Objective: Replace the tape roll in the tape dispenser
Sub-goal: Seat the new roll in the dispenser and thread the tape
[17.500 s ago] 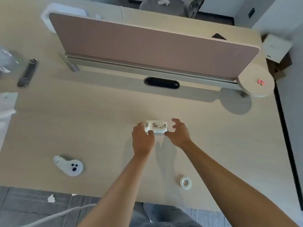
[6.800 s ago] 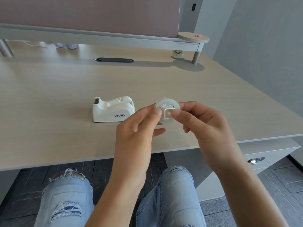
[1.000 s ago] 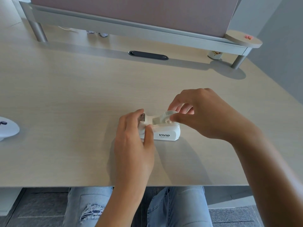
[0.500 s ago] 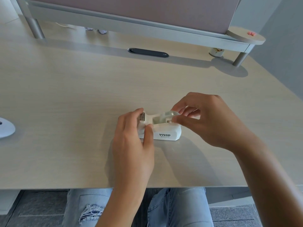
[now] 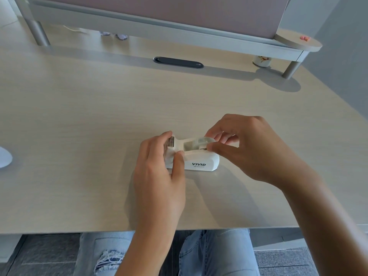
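A white tape dispenser (image 5: 201, 162) marked VIVID stands on the light wooden desk (image 5: 79, 120), cutter end to the left. My left hand (image 5: 159, 174) grips its cutter end, thumb on the near side and fingers over the far side. A translucent tape roll (image 5: 199, 142) sits in the dispenser's slot, its top showing above the body. My right hand (image 5: 251, 150) pinches the roll's right part between thumb and fingers. The roll's lower half and its core are hidden inside the dispenser.
A grey raised shelf (image 5: 179, 34) with a mauve panel runs along the desk's back on round legs (image 5: 290, 69). A dark cable slot (image 5: 178, 62) lies in front of it. A small cup (image 5: 261, 61) stands under the shelf at right. A white object (image 5: 5, 159) pokes in at the left edge.
Over the last second my right hand has eased the tape roll lower into the dispenser slot. My left hand has kept its hold on the cutter end.
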Action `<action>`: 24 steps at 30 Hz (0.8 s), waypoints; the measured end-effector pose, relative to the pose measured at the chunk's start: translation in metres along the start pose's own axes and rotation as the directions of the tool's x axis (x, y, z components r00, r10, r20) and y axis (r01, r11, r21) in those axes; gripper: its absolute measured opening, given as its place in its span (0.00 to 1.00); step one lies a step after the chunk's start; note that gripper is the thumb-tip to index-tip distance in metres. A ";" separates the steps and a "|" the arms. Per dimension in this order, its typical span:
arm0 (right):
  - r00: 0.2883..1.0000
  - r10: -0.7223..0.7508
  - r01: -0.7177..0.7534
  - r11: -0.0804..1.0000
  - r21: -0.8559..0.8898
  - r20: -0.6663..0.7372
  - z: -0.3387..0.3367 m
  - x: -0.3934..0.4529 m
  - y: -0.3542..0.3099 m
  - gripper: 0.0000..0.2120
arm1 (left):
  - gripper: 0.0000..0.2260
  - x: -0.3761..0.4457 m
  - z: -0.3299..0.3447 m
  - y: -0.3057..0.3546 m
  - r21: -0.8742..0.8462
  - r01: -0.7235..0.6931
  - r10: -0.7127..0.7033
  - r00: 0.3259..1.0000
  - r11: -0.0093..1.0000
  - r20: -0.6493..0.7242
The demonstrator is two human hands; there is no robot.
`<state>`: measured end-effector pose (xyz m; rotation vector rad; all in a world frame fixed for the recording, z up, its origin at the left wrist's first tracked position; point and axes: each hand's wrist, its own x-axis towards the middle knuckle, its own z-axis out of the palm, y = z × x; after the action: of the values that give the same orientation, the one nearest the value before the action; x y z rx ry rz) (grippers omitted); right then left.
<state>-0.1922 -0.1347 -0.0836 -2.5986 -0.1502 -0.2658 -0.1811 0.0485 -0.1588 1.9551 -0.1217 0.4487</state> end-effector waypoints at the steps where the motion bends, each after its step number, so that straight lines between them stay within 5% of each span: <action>1: 1.000 -0.005 0.005 1.000 -0.013 -0.001 0.002 -0.001 0.000 0.05 | 0.15 0.000 0.000 0.000 -0.003 0.000 0.000 1.000 1.000 -0.003; 24: 0.996 0.030 -0.009 0.973 -0.229 0.086 0.001 0.012 -0.022 0.04 | 0.15 0.003 0.000 -0.002 -0.089 0.037 -0.035 0.999 0.995 0.017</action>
<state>-0.1836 -0.1144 -0.0705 -2.8409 -0.1320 -0.1677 -0.1775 0.0498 -0.1587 1.8707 -0.1143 0.3978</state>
